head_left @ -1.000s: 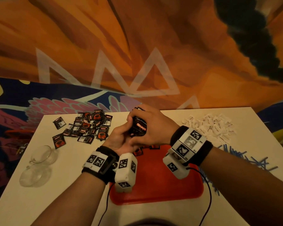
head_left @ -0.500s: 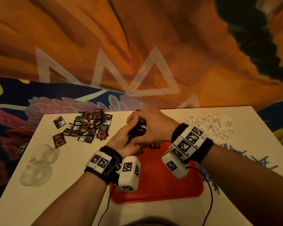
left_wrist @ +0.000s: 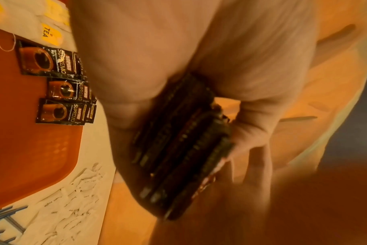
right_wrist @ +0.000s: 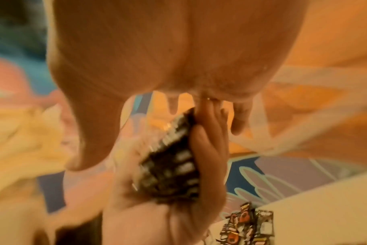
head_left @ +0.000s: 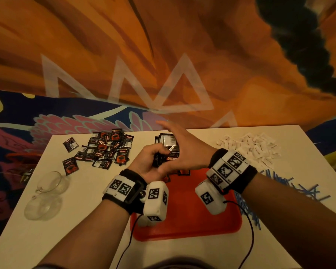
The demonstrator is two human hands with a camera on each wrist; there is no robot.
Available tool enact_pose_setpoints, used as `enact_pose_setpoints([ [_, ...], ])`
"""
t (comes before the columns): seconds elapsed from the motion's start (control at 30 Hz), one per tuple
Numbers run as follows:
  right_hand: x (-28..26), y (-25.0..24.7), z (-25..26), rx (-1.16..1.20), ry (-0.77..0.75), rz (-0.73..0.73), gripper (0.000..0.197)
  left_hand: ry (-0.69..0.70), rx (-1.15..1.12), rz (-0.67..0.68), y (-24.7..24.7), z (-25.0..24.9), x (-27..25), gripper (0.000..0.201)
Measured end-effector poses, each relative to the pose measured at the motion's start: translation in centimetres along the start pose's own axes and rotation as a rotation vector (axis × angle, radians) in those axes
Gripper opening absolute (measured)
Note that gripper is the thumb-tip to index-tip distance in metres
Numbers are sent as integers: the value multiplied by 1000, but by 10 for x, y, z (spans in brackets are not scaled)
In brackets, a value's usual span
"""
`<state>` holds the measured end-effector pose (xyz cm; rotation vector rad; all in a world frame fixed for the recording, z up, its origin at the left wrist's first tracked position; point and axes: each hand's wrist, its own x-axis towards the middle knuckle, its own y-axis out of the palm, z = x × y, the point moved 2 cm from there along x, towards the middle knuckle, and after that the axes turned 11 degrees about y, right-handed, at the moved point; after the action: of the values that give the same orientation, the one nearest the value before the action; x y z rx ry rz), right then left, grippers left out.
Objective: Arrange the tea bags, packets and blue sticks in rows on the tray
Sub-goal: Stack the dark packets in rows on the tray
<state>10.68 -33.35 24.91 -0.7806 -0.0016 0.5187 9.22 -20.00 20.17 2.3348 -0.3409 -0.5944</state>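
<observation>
1. The left hand (head_left: 149, 160) gripped a thick stack of black packets (head_left: 166, 150) above the far edge of the red tray (head_left: 184, 216), thumb and fingers clamped on its flat sides.
2. The right hand (head_left: 184, 150) stood just beside the stack with its fingers straight and spread, holding nothing.
3. A few packets (left_wrist: 59, 87) already lay in a short overlapping row at the tray's far edge, with tea bags (left_wrist: 50, 33) next to them.
4. On the table, the loose pile of packets (head_left: 103, 150) lay to the far left, white sachets (head_left: 252, 148) to the far right, and blue sticks (head_left: 275, 183) to the right of the tray.
5. The stack looked slippery: if the left grip eased while the right hand stayed off it, the packets could fan out, spill and scatter the laid row.
6. Pulling one packet carelessly could drag its neighbours along.
</observation>
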Motion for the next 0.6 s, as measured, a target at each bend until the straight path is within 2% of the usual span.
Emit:
enact_pose_setpoints([
  [0.1,-1,-1,-16,388,124,-140,93,19,7,-49,-8,-3,2,43],
  [0.2,3,6,-40,522,377,-214,54,15,40,-106,-15,-4,4,38],
  [0.27,5,12,-50,589,428,-201,26,15,80,-120,-18,-1,5,38],
  [0.3,6,14,-52,595,426,-201,19,15,96,-128,-19,2,5,40],
  [0.43,4,14,-52,564,443,-277,13,12,32,-179,-23,9,8,47],
  [0.53,0,9,-56,508,461,-523,15,15,-20,-225,-30,10,11,36],
  [0.6,-2,7,-56,446,390,-637,17,28,6,-247,-35,10,13,33],
])
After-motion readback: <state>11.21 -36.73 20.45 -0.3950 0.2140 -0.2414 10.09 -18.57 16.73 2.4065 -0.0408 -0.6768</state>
